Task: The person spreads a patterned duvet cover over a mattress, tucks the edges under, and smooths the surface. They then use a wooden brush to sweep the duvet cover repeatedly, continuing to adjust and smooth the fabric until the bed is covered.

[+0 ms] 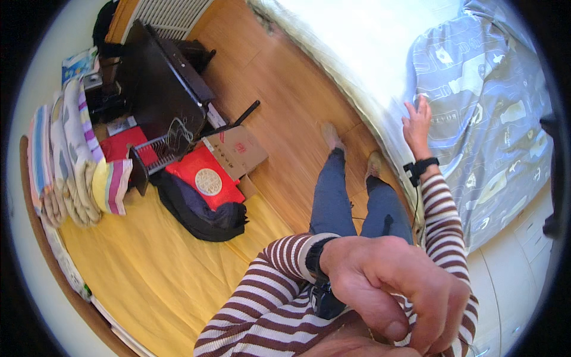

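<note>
My left hand [392,285] is close to the camera at the bottom, its fingers curled downward against or near bare skin at my neck or chest. Its fingertips are partly hidden, so whether they pinch anything cannot be told. A black strap with a dark device [325,299] is on that wrist. Reaching out to the right, my right hand [417,122] has its fingers spread at the edge of a grey patterned quilt [482,116], beside a white sheet [370,53]. Whether it touches the quilt is unclear. A black wrist strap [421,167] with a cable sits on that arm.
Left of my legs, a yellow sheet [156,259] bears folded blankets [71,165], dark clothing [200,214] and a red box or bag [200,178]. A flattened cardboard box [236,151] lies beside a black table [151,85] tipped on its side. Wooden flooring [276,89] runs between the sheets.
</note>
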{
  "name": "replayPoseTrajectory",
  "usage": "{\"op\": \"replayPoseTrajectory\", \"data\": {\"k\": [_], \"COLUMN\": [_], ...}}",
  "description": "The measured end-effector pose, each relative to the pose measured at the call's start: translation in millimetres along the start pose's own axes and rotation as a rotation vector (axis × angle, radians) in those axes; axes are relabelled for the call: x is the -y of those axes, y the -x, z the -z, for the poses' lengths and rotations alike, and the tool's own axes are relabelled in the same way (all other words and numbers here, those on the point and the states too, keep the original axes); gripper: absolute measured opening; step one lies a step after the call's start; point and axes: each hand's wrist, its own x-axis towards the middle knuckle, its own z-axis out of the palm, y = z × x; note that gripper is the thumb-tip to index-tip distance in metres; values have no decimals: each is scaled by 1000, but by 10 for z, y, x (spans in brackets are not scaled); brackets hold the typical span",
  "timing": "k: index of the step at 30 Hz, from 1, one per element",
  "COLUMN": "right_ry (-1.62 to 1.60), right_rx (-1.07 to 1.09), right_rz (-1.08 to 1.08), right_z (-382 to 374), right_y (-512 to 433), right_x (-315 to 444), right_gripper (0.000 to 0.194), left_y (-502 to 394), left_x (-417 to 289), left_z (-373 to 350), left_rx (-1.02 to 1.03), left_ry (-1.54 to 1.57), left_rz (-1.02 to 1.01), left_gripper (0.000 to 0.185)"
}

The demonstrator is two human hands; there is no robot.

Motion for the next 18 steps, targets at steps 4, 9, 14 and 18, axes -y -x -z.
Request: {"op": "replayPoseTrajectory", "data": {"k": [4,9,14,18], "right_ry": [219,-528,-1527,108], "right_rx": [45,-40,-714,-350], "right_rz": [-293,-505,-611,-987], "right_z": [-149,162,1043,1328], "right_y": [-762,-1198,-307,500], "right_x": [187,-68,-1103,-1786], "right_gripper": [42,33,18,25], "left_y": [-148,-278,-170,-84], "left_x": [-1045,-2132,-2884,-3137], "left_z": [187,672,1048,1454], "left_rx": [-157,-545,-928,-1078], "left_ry": [-283,-652,-786,-779], "left_rz": [367,385,439,521], "left_gripper": [19,22,25,28]}}
